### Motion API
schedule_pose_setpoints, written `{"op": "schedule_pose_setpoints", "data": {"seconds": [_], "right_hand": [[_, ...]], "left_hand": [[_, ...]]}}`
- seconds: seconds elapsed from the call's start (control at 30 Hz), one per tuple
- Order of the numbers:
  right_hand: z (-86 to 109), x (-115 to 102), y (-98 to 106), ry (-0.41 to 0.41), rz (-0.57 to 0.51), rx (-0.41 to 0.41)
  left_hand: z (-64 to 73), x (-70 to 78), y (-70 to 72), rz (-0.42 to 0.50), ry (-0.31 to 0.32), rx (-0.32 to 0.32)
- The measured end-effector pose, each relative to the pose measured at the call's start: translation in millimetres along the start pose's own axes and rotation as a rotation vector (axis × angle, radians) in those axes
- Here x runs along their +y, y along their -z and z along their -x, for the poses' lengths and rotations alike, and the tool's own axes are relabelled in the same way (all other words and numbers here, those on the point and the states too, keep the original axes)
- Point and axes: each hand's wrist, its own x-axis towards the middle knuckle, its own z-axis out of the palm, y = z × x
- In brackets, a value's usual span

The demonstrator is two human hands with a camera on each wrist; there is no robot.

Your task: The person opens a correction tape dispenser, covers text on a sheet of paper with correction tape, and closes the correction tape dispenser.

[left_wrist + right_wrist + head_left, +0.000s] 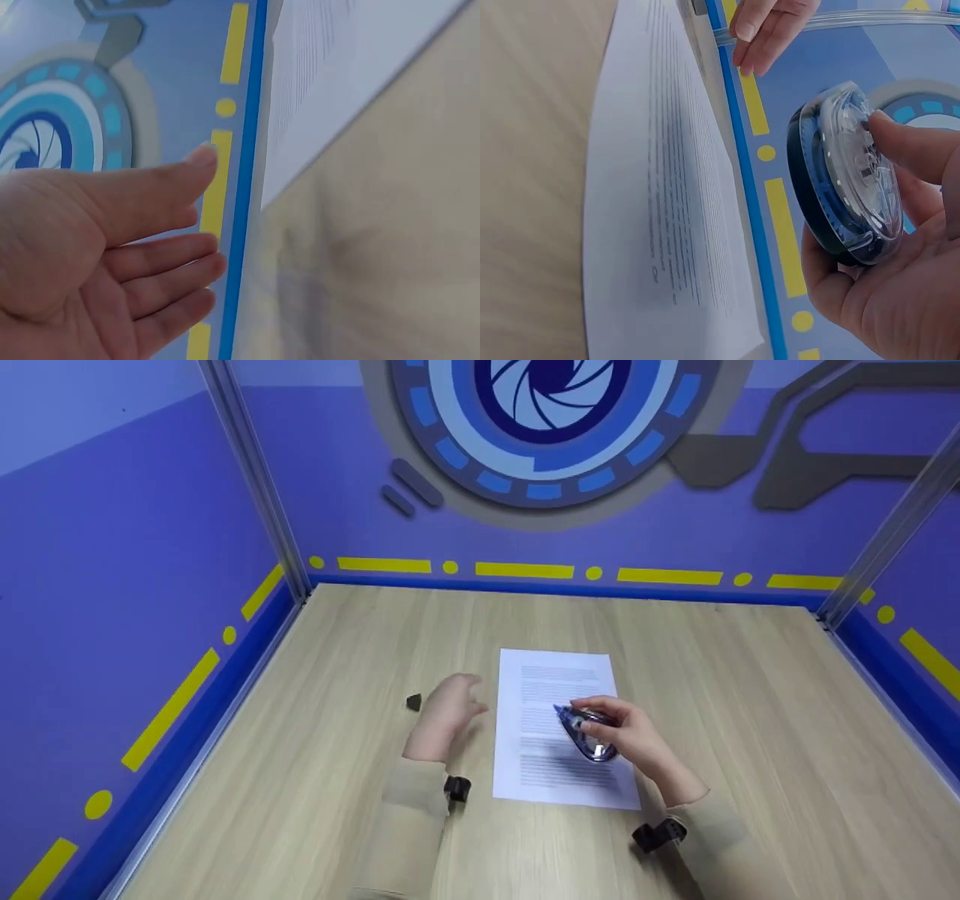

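Observation:
My right hand (634,735) grips a correction tape (592,739) with a clear case and a blue tip, thumb on one side and fingers on the other. It is held over a printed sheet of paper (555,787), tip toward the far left. In the right wrist view the correction tape (847,180) shows its see-through side above the lines of text. My left hand (448,709) hovers just left of the sheet, holding nothing. Its fingers (172,281) are extended and loosely apart from the thumb in the left wrist view.
A small dark piece (413,702) lies on the wooden table (315,750) just left of my left hand. Blue-purple panels (330,487) with yellow markings wall the table at the back and sides. Dark wrist devices (660,835) sit on both cuffs.

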Motion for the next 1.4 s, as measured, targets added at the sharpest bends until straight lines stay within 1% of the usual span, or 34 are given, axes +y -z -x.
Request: {"op": "schedule_pose_setpoints", "data": {"seconds": [0.1,0.23,0.33,0.5,0.6,0.77,0.87,0.97,1.03,1.27,1.4], "right_hand": [[0.9,0.2,-2.2,-0.020,-0.011,-0.008],[1.7,1.5,-3.0,-0.029,-0.029,-0.034],[2.2,2.5,-3.1,-0.033,-0.030,-0.053],[2.7,2.9,-3.1,-0.035,-0.020,-0.073],[2.8,2.9,-2.8,-0.027,-0.038,-0.081],[3.0,3.1,-3.0,-0.002,-0.076,-0.103],[3.1,3.5,-3.5,-0.005,-0.063,-0.103],[2.2,3.5,-3.9,-0.028,-0.039,-0.092],[1.2,3.6,-3.9,-0.039,-0.025,-0.092],[0.3,3.6,-2.9,-0.066,-0.009,-0.102],[1.2,3.7,-2.2,-0.069,-0.005,-0.111]], "left_hand": [[0.6,-17.3,10.3,0.027,0.059,0.081],[2.8,-39.1,20.7,0.037,0.126,0.148],[4.5,-51.7,24.4,0.036,0.170,0.162],[5.9,-64.0,24.3,0.011,0.231,0.132],[5.8,-68.2,22.8,-0.003,0.256,0.135],[6.2,-71.0,21.5,-0.056,0.240,0.151],[6.5,-70.5,22.9,-0.071,0.230,0.129],[6.7,-69.7,24.6,-0.090,0.221,0.108],[6.9,-68.8,25.5,-0.090,0.218,0.100],[4.7,-68.8,27.3,-0.093,0.189,0.116],[4.3,-67.6,27.0,-0.058,0.204,0.106]]}}
